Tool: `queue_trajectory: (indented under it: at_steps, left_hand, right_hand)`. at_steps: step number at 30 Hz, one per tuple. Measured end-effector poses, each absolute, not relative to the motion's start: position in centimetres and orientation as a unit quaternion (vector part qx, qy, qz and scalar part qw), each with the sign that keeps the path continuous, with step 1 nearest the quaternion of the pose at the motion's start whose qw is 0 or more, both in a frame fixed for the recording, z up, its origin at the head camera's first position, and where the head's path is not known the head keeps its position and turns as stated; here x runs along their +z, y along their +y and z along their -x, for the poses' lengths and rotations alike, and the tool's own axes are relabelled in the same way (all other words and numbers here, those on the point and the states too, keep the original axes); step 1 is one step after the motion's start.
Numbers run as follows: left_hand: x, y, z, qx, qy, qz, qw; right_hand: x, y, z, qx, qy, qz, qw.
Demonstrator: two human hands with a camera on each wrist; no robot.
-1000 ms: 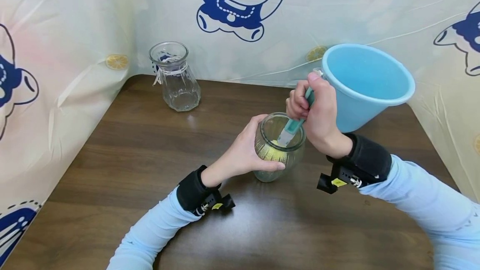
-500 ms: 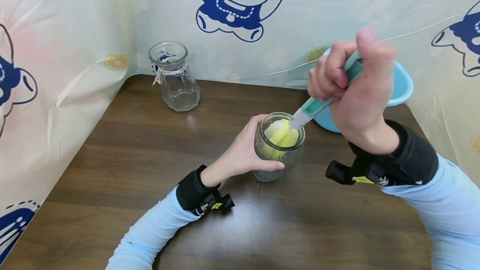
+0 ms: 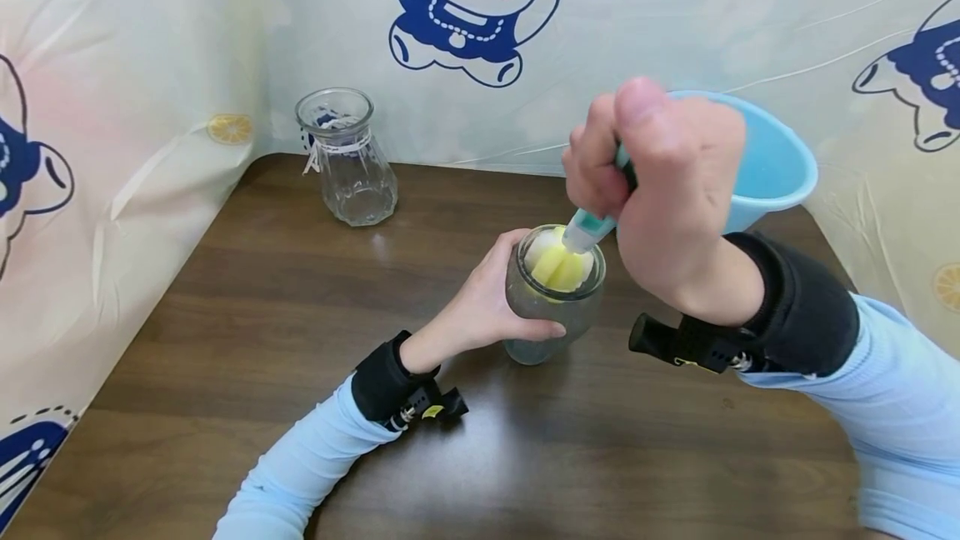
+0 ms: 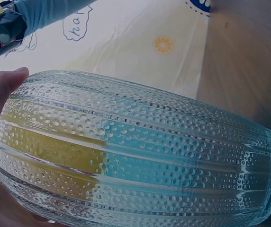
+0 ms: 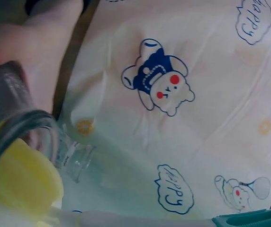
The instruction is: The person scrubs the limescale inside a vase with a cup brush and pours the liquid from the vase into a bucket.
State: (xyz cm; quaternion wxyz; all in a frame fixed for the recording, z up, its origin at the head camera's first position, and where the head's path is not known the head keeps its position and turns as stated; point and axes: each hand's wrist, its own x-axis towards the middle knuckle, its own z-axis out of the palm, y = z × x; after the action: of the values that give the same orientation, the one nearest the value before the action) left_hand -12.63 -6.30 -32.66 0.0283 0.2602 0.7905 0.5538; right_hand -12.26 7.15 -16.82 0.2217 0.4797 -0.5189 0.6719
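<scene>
My left hand (image 3: 498, 302) holds a clear glass jar (image 3: 581, 315) by its side, near the top. The jar stands on the table; its dimpled, ribbed wall (image 4: 164, 156) fills much of the left wrist view, with yellow and light blue patches showing through. My right hand (image 3: 667, 190) grips the teal handle (image 3: 588, 225) of a sponge bottle brush above the jar. The brush's yellow and white sponge head (image 3: 558, 267) sits in the jar's mouth. In the right wrist view, the yellow sponge (image 5: 29, 177) shows beside the jar's rim (image 5: 31, 118).
A clear glass vase (image 3: 358, 182) with a white string round its neck stands at the back left. Behind my right hand is a light blue bucket (image 3: 776, 161), partly hidden. Printed sheeting (image 3: 645, 15) rises along the table's (image 3: 285, 315) back and sides.
The brush first rose from deep in the jar until its sponge reached the mouth. Since then my right hand has moved left and slightly down. My left hand keeps the jar in place.
</scene>
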Motion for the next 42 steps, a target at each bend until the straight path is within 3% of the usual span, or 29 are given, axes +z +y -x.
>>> queue_trajectory:
  at_steps: [4, 8, 10, 17, 27, 36, 42]
  left_hand:
    - [-32.5, -6.3, 12.6, 0.553, 0.791, -0.259, 0.031]
    - [-32.6, -6.2, 12.6, 0.551, 0.793, -0.259, 0.028]
    - [-32.6, -6.1, 12.5, 0.554, 0.791, -0.259, 0.029]
    - [-32.8, -6.1, 12.3, 0.552, 0.791, -0.260, 0.038]
    - [-32.7, -5.8, 12.1, 0.550, 0.793, -0.260, 0.029]
    - [-32.7, -6.1, 12.3, 0.542, 0.798, -0.262, 0.022]
    - [-32.8, -6.1, 12.4, 0.557, 0.785, -0.271, 0.021]
  right_hand:
    - [-19.7, 8.1, 14.3, 0.659, -0.511, -0.515, 0.199]
    - [-25.1, 10.4, 18.5, 0.657, -0.532, -0.509, 0.161]
    - [-26.0, 10.7, 18.7, 0.651, -0.558, -0.493, 0.149]
    - [-22.6, 8.5, 13.4, 0.628, -0.617, -0.450, 0.150]
    - [-24.6, 9.0, 13.6, 0.616, -0.666, -0.412, 0.087]
    - [-24.0, 9.1, 13.9, 0.608, -0.705, -0.362, -0.037]
    - [-22.4, 9.1, 15.1, 0.617, -0.683, -0.389, -0.052]
